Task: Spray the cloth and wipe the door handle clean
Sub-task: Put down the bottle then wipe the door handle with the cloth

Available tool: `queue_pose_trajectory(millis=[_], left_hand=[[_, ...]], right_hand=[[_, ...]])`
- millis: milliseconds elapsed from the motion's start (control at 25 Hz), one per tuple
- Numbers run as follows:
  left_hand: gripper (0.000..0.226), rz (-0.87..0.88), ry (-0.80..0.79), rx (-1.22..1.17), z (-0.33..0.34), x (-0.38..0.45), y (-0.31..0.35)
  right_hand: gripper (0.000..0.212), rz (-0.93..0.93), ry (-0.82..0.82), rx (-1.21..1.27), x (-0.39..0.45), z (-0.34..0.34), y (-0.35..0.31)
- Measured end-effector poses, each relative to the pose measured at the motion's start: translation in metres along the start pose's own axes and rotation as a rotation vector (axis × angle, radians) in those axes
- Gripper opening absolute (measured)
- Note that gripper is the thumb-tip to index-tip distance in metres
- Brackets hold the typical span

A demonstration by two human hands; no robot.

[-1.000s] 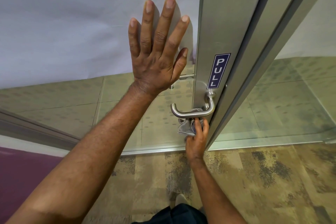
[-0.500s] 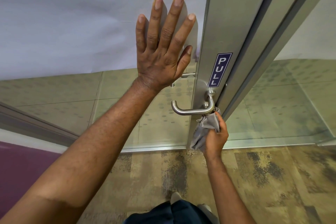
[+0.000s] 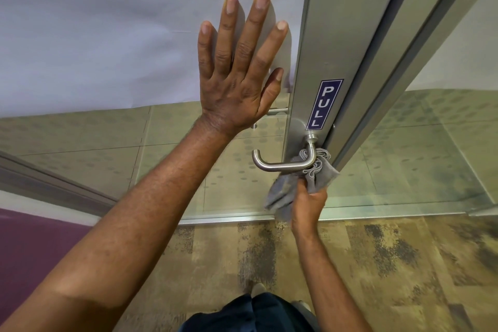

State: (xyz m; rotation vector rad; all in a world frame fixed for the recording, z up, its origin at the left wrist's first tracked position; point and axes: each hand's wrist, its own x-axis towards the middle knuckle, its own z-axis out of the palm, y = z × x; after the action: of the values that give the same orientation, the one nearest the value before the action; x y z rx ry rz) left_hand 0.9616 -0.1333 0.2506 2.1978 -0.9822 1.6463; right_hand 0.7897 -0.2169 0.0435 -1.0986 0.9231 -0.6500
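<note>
A brushed-metal lever door handle [image 3: 280,166] sticks out from the grey door frame [image 3: 336,43], just below a blue PULL sticker [image 3: 324,104]. My right hand [image 3: 308,203] grips a bunched grey cloth [image 3: 318,176] and presses it against the handle's neck and the frame behind it, from below. My left hand [image 3: 238,67] lies flat with fingers spread on the frosted upper part of the glass door [image 3: 107,35], left of the frame. No spray bottle is in view.
The lower glass [image 3: 80,148] is see-through, with dotted tiles beyond it. Patterned beige-and-grey carpet [image 3: 390,264] covers the floor near me, with a purple strip [image 3: 29,245] at the left. My dark trousers and a shoe [image 3: 257,290] show at the bottom.
My right hand has slid the cloth from under the lever's middle rightward to the handle's neck by the frame, then slightly upward. My left hand stays pressed on the glass.
</note>
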Motion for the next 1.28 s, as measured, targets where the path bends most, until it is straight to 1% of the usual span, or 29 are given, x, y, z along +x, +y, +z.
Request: queue_pose_trajectory(millis=[80,120,200,280,320,360,400,480,520,600,680,800,840,880,960,1000,1040,1080,1160,1200,1280], left_hand=[[0.053,-0.003,-0.001,-0.001,0.000,-0.001,-0.001],[0.053,-0.003,0.001,-0.001,0.001,-0.001,-0.001],[0.053,-0.005,0.014,0.001,0.002,-0.001,-0.001],[0.052,-0.008,0.026,0.010,0.002,-0.001,-0.003],[0.052,-0.009,0.030,0.002,0.002,-0.001,-0.003],[0.052,-0.009,0.030,-0.008,0.002,-0.002,-0.002],[0.052,-0.009,0.026,-0.007,0.001,-0.002,-0.001],[0.053,-0.004,0.019,-0.009,-0.001,-0.002,0.002],[0.052,0.000,0.018,-0.012,-0.002,-0.001,0.002],[0.052,0.005,0.022,-0.014,-0.002,-0.001,0.001],[0.052,0.005,0.026,-0.013,-0.001,-0.001,0.000],[0.052,0.007,0.030,-0.022,0.001,-0.001,0.000],[0.052,0.007,0.031,-0.026,0.001,-0.001,0.000],[0.052,0.007,0.029,-0.029,0.001,-0.001,0.000],[0.053,0.009,0.023,-0.037,0.001,-0.001,0.001],[0.054,0.011,0.022,-0.038,0.001,-0.001,0.001],[0.054,0.010,0.021,-0.037,0.001,-0.001,0.001],[0.055,0.010,0.020,-0.032,0.001,-0.001,0.001],[0.056,0.007,0.015,-0.028,0.001,-0.001,0.000],[0.056,0.007,0.011,-0.035,0.000,-0.001,0.000],[0.056,0.009,0.008,-0.031,-0.003,-0.002,0.001]], right_hand=[[0.048,-0.028,-0.033,0.021,-0.002,0.008,0.002],[0.050,-0.045,-0.047,0.036,-0.004,0.012,0.001],[0.042,-0.009,-0.104,0.024,-0.012,0.021,0.005],[0.027,0.101,-0.247,-0.030,-0.029,0.031,0.010],[0.024,0.151,-0.284,-0.042,-0.035,0.033,0.013],[0.023,0.171,-0.274,-0.024,-0.037,0.031,0.013],[0.024,0.161,-0.228,0.021,-0.036,0.026,0.009],[0.026,0.069,-0.063,0.122,-0.020,0.006,-0.004],[0.032,0.006,0.009,0.133,-0.010,-0.004,-0.010],[0.042,-0.057,0.069,0.106,0.002,-0.015,-0.018],[0.044,-0.048,0.021,0.078,-0.002,-0.003,-0.016],[0.054,-0.012,-0.114,-0.061,-0.008,0.006,-0.008],[0.053,-0.008,-0.166,-0.097,-0.002,-0.002,-0.011],[0.046,-0.007,-0.203,-0.143,0.006,-0.014,-0.019],[0.030,-0.026,-0.205,-0.263,0.018,-0.045,-0.042],[0.026,-0.057,-0.155,-0.301,0.021,-0.059,-0.055],[0.024,-0.120,-0.103,-0.305,0.019,-0.070,-0.070],[0.025,-0.212,-0.085,-0.273,0.013,-0.074,-0.087],[0.033,-0.450,-0.174,-0.242,0.001,-0.066,-0.115],[0.039,-0.596,-0.217,-0.333,0.000,-0.057,-0.122],[0.056,-0.919,-0.271,-0.737,0.001,-0.032,-0.130]])
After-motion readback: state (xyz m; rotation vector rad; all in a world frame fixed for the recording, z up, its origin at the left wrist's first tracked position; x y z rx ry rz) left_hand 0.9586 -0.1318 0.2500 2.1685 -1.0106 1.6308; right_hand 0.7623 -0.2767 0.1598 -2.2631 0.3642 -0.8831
